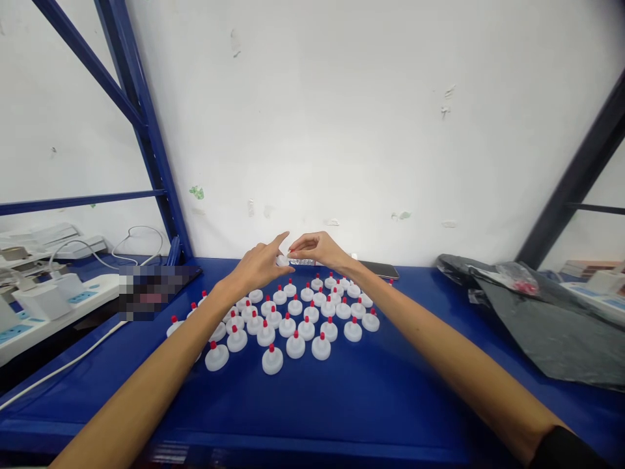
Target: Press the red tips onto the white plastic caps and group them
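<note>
Over the far side of the blue table (381, 404), my left hand (261, 264) holds a white nozzle cap (282, 260) between thumb and fingers. My right hand (317, 246) meets it from the right, its thumb and fingertips pinched on a small red tip (291, 251) at that cap. Whether the red tip is fully seated on the cap is too small to tell. Below both hands stand several white nozzle caps with red tips, such as one near the front (272, 360). My left forearm hides part of this group.
At the back lie a phone (383, 270) and a clear plastic packet (303, 262), partly hidden by my right hand. Grey plastic bags (551, 326) lie at right. Power strips (97, 286) with chargers and a white cable (63, 358) are at left. Blue rack posts (151, 143) rise by the wall.
</note>
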Demonstrator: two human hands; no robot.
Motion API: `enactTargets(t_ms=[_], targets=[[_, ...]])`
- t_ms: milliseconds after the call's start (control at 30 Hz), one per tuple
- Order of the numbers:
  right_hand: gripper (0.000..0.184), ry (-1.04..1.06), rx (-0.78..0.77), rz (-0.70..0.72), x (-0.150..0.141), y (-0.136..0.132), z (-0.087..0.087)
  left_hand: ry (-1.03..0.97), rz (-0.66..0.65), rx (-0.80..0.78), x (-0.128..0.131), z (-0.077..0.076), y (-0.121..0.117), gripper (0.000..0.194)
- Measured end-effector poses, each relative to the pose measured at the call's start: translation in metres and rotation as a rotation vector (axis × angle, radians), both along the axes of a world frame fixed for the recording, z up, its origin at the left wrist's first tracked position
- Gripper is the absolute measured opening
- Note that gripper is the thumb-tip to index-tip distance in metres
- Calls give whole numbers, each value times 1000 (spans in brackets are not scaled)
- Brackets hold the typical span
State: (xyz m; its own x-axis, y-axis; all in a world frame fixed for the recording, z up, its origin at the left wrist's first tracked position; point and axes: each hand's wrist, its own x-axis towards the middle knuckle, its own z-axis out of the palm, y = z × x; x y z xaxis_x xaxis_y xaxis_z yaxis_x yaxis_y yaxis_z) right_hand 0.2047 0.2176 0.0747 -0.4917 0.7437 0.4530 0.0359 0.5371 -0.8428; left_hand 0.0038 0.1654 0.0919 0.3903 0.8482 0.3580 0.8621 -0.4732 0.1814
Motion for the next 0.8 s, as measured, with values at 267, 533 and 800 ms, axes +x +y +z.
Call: enactTargets(t_ms=[267, 533, 800], targets=[[25, -56, 78, -20, -4, -9, 4, -16, -22, 15, 0, -4, 3, 92], [12, -434, 213, -191, 9, -1, -2, -11, 5, 44, -3, -9, 8, 75], [12, -740, 261, -213, 7, -1, -16, 25, 58, 107, -6, -6, 5, 52]])
